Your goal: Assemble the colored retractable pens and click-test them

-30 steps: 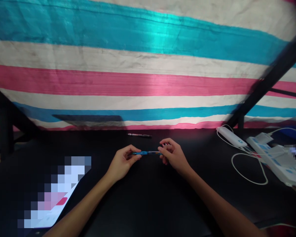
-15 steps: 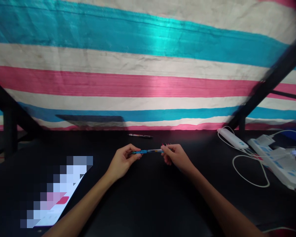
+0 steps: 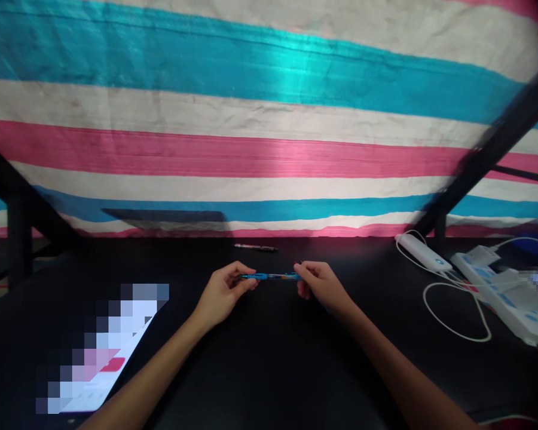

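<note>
Blue pen level, ends hidden in pinching fingers of left hand and right hand.

Glossy blue plastic pen, matt black tabletop, creased sheeny striped cloth.

Both forearms were bare from the bottom edge of the view up to the wrists, with no sleeve showing on either. The left hand wore no glove, ring or band that could be made out, and the same went for the right hand. The wrists carried no watch or strap. Fingers were slim, the nails short; finer detail was lost in the dim light.
</note>
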Demonstrator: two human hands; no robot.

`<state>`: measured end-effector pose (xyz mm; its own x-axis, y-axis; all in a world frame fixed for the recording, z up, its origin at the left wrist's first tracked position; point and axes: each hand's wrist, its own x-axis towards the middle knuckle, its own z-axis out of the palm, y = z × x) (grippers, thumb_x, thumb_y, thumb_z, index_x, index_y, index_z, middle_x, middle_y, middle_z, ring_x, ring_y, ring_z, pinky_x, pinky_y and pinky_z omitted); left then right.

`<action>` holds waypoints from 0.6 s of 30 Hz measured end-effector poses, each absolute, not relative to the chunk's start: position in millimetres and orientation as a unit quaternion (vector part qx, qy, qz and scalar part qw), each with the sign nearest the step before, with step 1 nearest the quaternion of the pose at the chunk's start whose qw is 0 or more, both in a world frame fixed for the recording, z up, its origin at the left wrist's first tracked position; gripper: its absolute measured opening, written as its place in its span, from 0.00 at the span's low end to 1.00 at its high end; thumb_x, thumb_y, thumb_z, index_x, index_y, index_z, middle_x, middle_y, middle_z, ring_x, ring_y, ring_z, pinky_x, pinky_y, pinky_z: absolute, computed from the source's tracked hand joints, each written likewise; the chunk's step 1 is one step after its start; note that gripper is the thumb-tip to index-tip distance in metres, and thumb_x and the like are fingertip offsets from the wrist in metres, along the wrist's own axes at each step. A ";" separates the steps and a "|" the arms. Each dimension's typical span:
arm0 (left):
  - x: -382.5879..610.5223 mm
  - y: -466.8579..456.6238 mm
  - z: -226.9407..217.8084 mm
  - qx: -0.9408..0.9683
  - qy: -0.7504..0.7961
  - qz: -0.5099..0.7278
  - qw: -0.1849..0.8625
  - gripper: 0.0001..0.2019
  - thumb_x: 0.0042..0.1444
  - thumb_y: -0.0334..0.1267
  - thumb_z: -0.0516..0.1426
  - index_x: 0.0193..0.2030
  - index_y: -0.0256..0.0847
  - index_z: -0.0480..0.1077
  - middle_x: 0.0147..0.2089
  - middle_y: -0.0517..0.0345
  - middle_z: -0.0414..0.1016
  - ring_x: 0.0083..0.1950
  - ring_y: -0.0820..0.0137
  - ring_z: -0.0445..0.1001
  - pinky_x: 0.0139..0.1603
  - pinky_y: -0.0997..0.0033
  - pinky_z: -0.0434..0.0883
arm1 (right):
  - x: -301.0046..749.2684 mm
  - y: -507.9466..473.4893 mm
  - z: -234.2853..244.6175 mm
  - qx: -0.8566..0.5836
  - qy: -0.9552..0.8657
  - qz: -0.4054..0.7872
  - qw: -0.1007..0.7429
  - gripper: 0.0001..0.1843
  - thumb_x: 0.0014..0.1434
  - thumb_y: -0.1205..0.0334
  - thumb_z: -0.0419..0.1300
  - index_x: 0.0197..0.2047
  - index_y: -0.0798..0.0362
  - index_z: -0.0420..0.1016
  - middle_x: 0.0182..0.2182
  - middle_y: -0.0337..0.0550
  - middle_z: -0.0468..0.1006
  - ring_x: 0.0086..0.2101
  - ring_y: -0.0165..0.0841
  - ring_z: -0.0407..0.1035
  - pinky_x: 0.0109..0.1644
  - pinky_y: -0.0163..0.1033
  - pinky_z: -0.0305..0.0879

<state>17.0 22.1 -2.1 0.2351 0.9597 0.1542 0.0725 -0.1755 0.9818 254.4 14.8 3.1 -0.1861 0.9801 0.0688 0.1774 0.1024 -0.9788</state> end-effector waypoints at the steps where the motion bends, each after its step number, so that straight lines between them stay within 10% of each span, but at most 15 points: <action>1: 17.0 22.1 -1.8 0.614 0.418 0.457 0.489 0.09 0.49 0.38 0.63 0.36 0.38 0.71 0.31 0.58 0.77 0.34 0.70 0.76 0.38 0.69 0.71 | 254.4 15.1 2.6 -0.474 -0.605 0.472 0.431 0.21 0.60 0.47 0.53 0.25 0.55 0.69 0.16 0.38 0.70 0.16 0.26 0.62 0.19 0.31 0.57; 5: 16.9 22.3 -1.0 0.607 0.419 0.467 0.488 0.09 0.49 0.38 0.63 0.36 0.38 0.71 0.32 0.58 0.77 0.34 0.70 0.76 0.39 0.69 0.71 | 255.8 14.6 4.4 -0.429 -0.593 0.490 0.473 0.19 0.51 0.54 0.65 0.44 0.51 0.68 0.26 0.36 0.73 0.23 0.28 0.67 0.21 0.30 0.61; 18: 16.4 21.7 0.5 0.611 0.420 0.470 0.480 0.09 0.50 0.38 0.63 0.36 0.38 0.71 0.32 0.57 0.77 0.34 0.69 0.76 0.40 0.67 0.72 | 257.3 13.1 6.2 -0.436 -0.619 0.501 0.419 0.14 0.55 0.52 0.61 0.36 0.54 0.71 0.20 0.37 0.73 0.19 0.26 0.66 0.22 0.31 0.61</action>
